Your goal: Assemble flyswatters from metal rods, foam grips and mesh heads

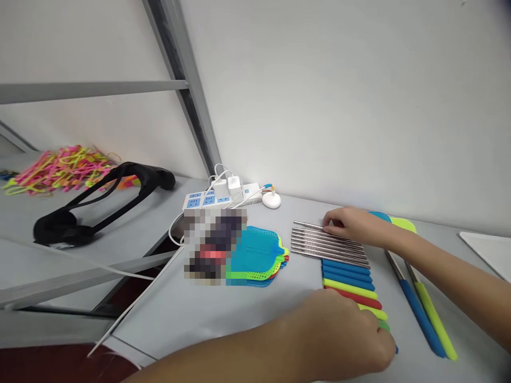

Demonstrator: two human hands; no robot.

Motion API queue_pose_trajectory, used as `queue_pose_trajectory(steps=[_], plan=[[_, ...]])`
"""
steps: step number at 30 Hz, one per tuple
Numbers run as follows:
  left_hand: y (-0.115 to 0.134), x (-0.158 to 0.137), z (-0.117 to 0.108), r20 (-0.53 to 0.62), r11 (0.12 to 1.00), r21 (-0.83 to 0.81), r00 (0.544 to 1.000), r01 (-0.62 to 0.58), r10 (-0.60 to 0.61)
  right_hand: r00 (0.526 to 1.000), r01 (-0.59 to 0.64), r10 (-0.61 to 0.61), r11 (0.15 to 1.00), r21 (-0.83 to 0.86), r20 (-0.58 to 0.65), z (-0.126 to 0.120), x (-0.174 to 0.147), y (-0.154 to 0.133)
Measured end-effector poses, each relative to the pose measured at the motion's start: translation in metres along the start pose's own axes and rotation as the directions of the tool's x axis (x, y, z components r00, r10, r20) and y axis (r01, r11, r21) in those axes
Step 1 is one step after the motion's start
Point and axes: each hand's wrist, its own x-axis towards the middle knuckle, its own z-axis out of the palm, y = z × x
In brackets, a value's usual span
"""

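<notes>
Several shiny metal rods (319, 243) lie side by side on the grey table. My right hand (349, 226) is curled over the rearmost ones, its thumb and fingertips pinched on a rod. Toward me, a row of coloured handle sleeves (351, 288) in blue, yellow, red and green continues below the rods. My left hand (347, 335) rests closed over the nearer sleeves; its fingertips and whatever they grip are hidden. Left of the rods is a stack of fly swatter heads (255, 250), blue on top.
Two fly swatters (425, 306) with blue and yellow-green handles lie at right, near a white tray (489, 252). Behind stand a power strip (207, 199) with cables and a white round device (271, 200). A black frame-like object (107, 202) and colourful bands (67, 170) occupy the left shelf.
</notes>
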Motion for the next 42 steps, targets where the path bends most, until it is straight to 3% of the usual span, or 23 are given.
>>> queue_pose_trajectory(steps=[6,9,11,13,15,20,23,25,26,27,28,29,30,32,33,35,38,42], plan=[[0.005,0.003,-0.001,0.099,0.999,-0.036,0.995,-0.026,0.030,0.997,-0.013,0.003,0.992,-0.127,-0.075,0.000,0.000,0.004],[0.007,0.004,0.000,0.117,0.989,-0.138,0.991,-0.054,0.070,0.979,-0.088,0.048,0.977,-0.197,-0.198,-0.010,-0.019,0.003],[0.009,0.003,0.004,0.101,0.975,-0.206,0.989,-0.082,0.105,0.942,-0.169,0.098,0.965,-0.199,-0.322,-0.018,-0.043,0.001],[0.011,0.001,0.012,0.054,0.966,-0.232,0.990,-0.113,0.129,0.863,-0.225,0.146,0.968,-0.109,-0.483,-0.022,-0.073,-0.004],[0.012,0.000,0.022,-0.011,0.962,-0.230,0.989,-0.145,0.147,0.783,-0.203,0.162,0.979,0.000,-0.601,-0.019,-0.105,-0.009],[0.015,0.003,0.036,-0.123,0.968,-0.185,0.981,-0.171,0.150,0.592,-0.055,0.177,0.982,0.179,-0.787,0.017,-0.162,-0.019],[0.014,0.006,0.023,-0.075,0.918,-0.394,0.997,-0.041,0.012,0.487,0.111,0.274,0.922,0.370,-0.830,0.035,-0.172,-0.023],[0.008,0.007,0.009,0.070,0.723,-0.660,0.974,0.206,-0.214,0.435,0.226,0.317,0.868,0.443,-0.843,0.038,-0.174,-0.024],[0.004,0.008,0.002,0.132,0.556,-0.761,0.919,0.334,-0.371,0.406,0.273,0.324,0.850,0.451,-0.855,0.038,-0.174,-0.024],[-0.002,0.010,-0.003,0.151,0.369,-0.848,0.840,0.381,-0.521,0.383,0.297,0.325,0.843,0.449,-0.865,0.036,-0.175,-0.024],[-0.009,0.011,-0.008,0.181,0.178,-0.911,0.750,0.371,-0.636,0.390,0.295,0.311,0.849,0.438,-0.867,0.033,-0.177,-0.023],[-0.016,0.013,-0.011,0.215,-0.003,-0.952,0.663,0.306,-0.717,0.434,0.265,0.282,0.868,0.420,-0.856,0.031,-0.180,-0.023],[-0.023,0.014,-0.014,0.247,-0.153,-0.967,0.591,0.206,-0.768,0.506,0.217,0.237,0.896,0.388,-0.829,0.028,-0.183,-0.023],[-0.036,0.017,-0.018,0.308,-0.354,-0.935,0.518,0.010,-0.798,0.655,0.128,0.115,0.957,0.260,-0.747,0.025,-0.187,-0.025],[-0.041,0.017,-0.020,0.327,-0.410,-0.910,0.505,-0.059,-0.799,0.701,0.121,0.045,0.976,0.181,-0.711,0.024,-0.188,-0.027],[-0.046,0.018,-0.024,0.341,-0.458,-0.879,0.501,-0.129,-0.795,0.707,0.187,-0.095,0.981,0.055,-0.701,0.024,-0.185,-0.033],[-0.044,0.018,-0.027,0.341,-0.469,-0.870,0.498,-0.154,-0.797,0.649,0.305,-0.216,0.952,-0.011,-0.730,0.030,-0.177,-0.046],[-0.039,0.019,-0.024,0.356,-0.477,-0.867,0.489,-0.145,-0.796,0.552,0.298,-0.179,0.955,-0.008,-0.814,0.047,-0.172,-0.062]])
